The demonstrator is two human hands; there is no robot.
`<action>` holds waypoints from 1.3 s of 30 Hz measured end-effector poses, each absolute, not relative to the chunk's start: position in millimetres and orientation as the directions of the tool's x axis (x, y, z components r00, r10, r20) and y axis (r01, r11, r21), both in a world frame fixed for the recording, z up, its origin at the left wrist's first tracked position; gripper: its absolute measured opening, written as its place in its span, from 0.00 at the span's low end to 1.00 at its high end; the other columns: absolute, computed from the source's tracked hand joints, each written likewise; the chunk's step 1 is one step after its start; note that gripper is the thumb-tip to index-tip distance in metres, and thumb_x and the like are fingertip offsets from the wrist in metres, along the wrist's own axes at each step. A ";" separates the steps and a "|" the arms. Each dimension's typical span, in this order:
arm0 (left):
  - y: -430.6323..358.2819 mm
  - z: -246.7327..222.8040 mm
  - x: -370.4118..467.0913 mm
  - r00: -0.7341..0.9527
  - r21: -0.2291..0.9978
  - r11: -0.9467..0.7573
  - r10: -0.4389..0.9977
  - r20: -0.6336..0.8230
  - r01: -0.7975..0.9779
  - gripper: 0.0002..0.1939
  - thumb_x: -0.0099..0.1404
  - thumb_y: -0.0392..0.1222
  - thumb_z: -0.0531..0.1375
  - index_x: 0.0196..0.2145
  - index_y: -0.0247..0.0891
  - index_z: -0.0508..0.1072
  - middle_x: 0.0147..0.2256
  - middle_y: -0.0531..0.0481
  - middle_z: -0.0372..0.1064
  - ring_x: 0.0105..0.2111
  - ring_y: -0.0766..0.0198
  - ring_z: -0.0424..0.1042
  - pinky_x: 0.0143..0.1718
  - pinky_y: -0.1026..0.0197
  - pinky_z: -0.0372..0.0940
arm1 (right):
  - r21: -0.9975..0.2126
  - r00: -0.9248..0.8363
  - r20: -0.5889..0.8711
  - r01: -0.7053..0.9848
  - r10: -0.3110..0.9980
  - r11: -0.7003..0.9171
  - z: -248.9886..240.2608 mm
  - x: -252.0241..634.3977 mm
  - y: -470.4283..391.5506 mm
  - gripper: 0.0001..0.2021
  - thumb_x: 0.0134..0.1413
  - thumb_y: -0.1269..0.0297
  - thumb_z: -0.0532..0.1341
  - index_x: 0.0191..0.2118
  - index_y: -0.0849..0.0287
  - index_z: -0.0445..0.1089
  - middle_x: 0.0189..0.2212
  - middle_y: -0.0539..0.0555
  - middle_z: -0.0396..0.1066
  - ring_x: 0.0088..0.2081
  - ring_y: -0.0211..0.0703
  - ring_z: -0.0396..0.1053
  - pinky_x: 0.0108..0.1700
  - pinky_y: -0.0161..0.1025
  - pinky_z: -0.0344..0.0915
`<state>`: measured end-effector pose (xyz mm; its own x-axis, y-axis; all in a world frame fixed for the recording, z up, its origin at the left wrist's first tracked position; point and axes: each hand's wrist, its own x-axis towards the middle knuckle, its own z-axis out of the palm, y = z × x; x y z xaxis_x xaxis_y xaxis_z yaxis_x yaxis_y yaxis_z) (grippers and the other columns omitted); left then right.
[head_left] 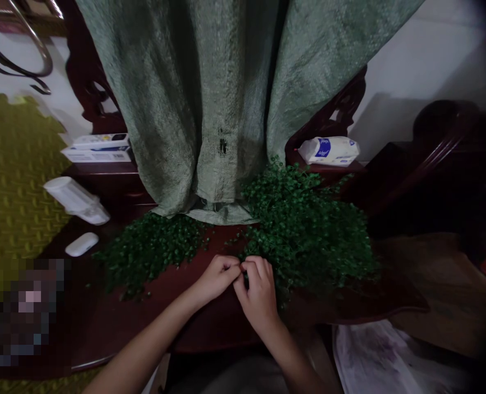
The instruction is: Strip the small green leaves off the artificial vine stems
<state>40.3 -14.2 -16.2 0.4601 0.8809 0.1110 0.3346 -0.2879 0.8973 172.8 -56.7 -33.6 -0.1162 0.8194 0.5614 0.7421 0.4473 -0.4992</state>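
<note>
The dark red, shiny wood worktop is wide and runs from left to right. A big green-grey woven cloth hangs down over its back part in long folds. The cloth has a small dark torn spot, and its bottom edge lies on the wood. A yellow-green bumpy mat is at the far left.

There are 2 heaps of green stems with tiny round beads. The large green beaded heap is on the right side of the worktop. Its long way slants from the cloth's edge out to the near right, and its loose tips poke out many ways. The smaller green beaded heap is on the left. Its long way slants from the near left up to the cloth.

The right hand is bent down just beside the large heap. Its grip is pressed together at the thumb and first finger, with a gap behind the tips. The left hand meets it, fingers curled and tips pinched. What they pinch is too small to tell.

A white and blue soft pack sits back right. White flat boxes sit back left. Nearer are a white plastic tub, lying tilted, and a smooth white oval thing.
</note>
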 end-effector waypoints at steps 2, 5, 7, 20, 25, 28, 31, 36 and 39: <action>-14.9 -15.3 39.1 0.474 0.887 -0.308 0.872 0.120 0.344 0.13 0.56 0.33 0.50 0.15 0.38 0.54 0.18 0.57 0.50 0.21 0.69 0.55 0.24 0.66 0.51 | -0.495 -0.118 0.569 0.742 0.814 0.453 -33.3 174.3 -56.4 0.05 0.54 0.74 0.53 0.35 0.58 0.63 0.36 0.55 0.65 0.39 0.47 0.62 0.42 0.45 0.61; -15.2 -13.0 35.8 0.479 0.866 -0.335 0.868 0.131 0.371 0.13 0.56 0.32 0.51 0.16 0.37 0.56 0.19 0.56 0.52 0.22 0.68 0.56 0.25 0.65 0.50 | -0.466 -0.156 0.564 0.751 0.811 0.468 -32.3 176.1 -56.0 0.05 0.54 0.73 0.54 0.36 0.59 0.64 0.36 0.56 0.65 0.39 0.48 0.62 0.42 0.46 0.60; -14.7 -11.7 33.2 0.472 0.858 -0.337 0.872 0.128 0.389 0.13 0.57 0.31 0.51 0.16 0.37 0.56 0.19 0.56 0.52 0.22 0.68 0.56 0.26 0.64 0.50 | -0.440 -0.191 0.549 0.761 0.814 0.476 -30.4 176.4 -56.0 0.05 0.56 0.72 0.54 0.37 0.59 0.66 0.37 0.57 0.66 0.39 0.49 0.62 0.43 0.47 0.59; -13.3 -12.1 30.0 0.511 0.883 -0.286 0.857 0.063 0.371 0.12 0.53 0.31 0.53 0.15 0.36 0.57 0.18 0.58 0.52 0.22 0.69 0.55 0.25 0.66 0.51 | -0.216 -0.473 0.450 0.765 0.757 0.606 -15.6 189.2 -42.2 0.02 0.54 0.68 0.59 0.31 0.59 0.66 0.30 0.53 0.64 0.35 0.46 0.58 0.37 0.43 0.54; -16.0 -9.5 32.0 0.480 0.892 -0.304 0.869 0.117 0.333 0.14 0.52 0.30 0.54 0.14 0.36 0.55 0.17 0.58 0.49 0.21 0.70 0.53 0.23 0.66 0.49 | -0.245 -0.400 0.506 0.783 0.764 0.572 -27.0 185.2 -41.3 0.06 0.53 0.70 0.57 0.26 0.59 0.65 0.26 0.53 0.63 0.33 0.46 0.57 0.36 0.44 0.53; -14.8 -7.4 32.1 0.392 0.887 -0.321 0.902 0.180 0.333 0.12 0.54 0.31 0.56 0.15 0.36 0.61 0.18 0.57 0.56 0.22 0.69 0.58 0.25 0.66 0.52 | -0.277 -0.352 0.528 0.789 0.773 0.548 -29.0 184.3 -41.6 0.07 0.54 0.72 0.56 0.26 0.59 0.65 0.27 0.54 0.64 0.33 0.46 0.58 0.37 0.44 0.55; -9.6 -6.5 27.8 0.265 0.879 -0.337 0.930 0.255 0.336 0.09 0.57 0.33 0.57 0.20 0.36 0.70 0.24 0.53 0.67 0.27 0.66 0.66 0.31 0.65 0.59 | -0.309 -0.321 0.540 0.784 0.778 0.538 -28.5 183.6 -40.9 0.05 0.54 0.73 0.56 0.29 0.59 0.66 0.31 0.55 0.66 0.35 0.46 0.61 0.39 0.43 0.57; 3.3 -8.4 6.5 -0.088 0.865 -0.313 0.923 0.374 0.392 0.07 0.60 0.41 0.60 0.30 0.36 0.77 0.34 0.48 0.73 0.34 0.62 0.71 0.36 0.63 0.64 | -0.364 -0.283 0.551 0.765 0.785 0.531 -29.1 182.8 -39.8 0.04 0.56 0.72 0.57 0.31 0.59 0.67 0.33 0.54 0.67 0.37 0.46 0.63 0.40 0.43 0.59; 10.2 -12.5 -10.9 -0.303 0.868 -0.247 0.866 0.397 0.431 0.09 0.60 0.44 0.62 0.33 0.35 0.77 0.35 0.47 0.72 0.32 0.63 0.69 0.33 0.63 0.64 | -0.388 -0.271 0.557 0.751 0.785 0.534 -29.7 183.4 -40.0 0.04 0.58 0.71 0.57 0.31 0.59 0.67 0.33 0.54 0.67 0.37 0.45 0.64 0.40 0.43 0.59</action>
<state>-10.9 10.2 -12.5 -0.3035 0.8661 0.3973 0.4312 -0.2470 0.8678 183.4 -40.0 -29.7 -0.2705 0.7849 0.5575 0.7511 0.5343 -0.3878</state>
